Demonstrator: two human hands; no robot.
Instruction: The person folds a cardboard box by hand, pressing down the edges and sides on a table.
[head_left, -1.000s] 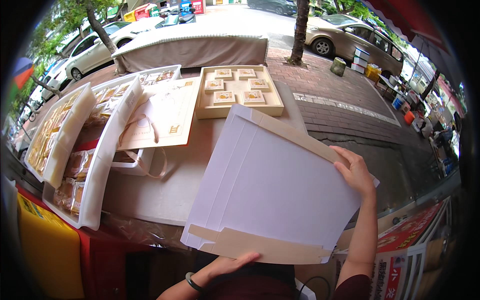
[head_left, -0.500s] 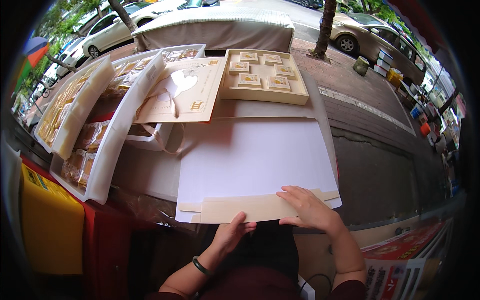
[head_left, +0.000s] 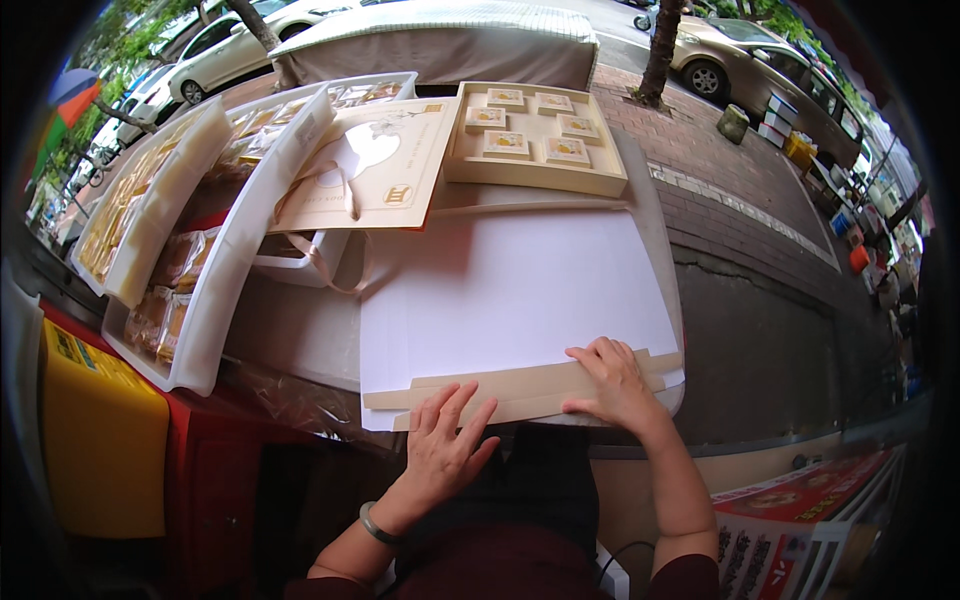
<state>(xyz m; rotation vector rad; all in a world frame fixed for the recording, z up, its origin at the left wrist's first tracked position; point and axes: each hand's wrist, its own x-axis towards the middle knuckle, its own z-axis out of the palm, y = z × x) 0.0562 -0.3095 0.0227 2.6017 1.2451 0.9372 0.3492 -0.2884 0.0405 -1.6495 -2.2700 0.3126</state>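
Head view: cardboard [head_left: 520, 295] lies beneath left fingers [head_left: 457, 404] and right fingers [head_left: 600, 364].

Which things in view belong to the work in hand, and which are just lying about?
Work in hand:
- white sheet with beige flap
- right hand, on the flap
- left hand, fingers spread over its edge

Apparently just around:
- open box holding six small boxes
- cream panel with ribbon
- white tray of wrapped packets
- tan car

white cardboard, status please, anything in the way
Left hand over near tan flap, right hand on it. White cardboard lying on table. Cream box just past far edge.
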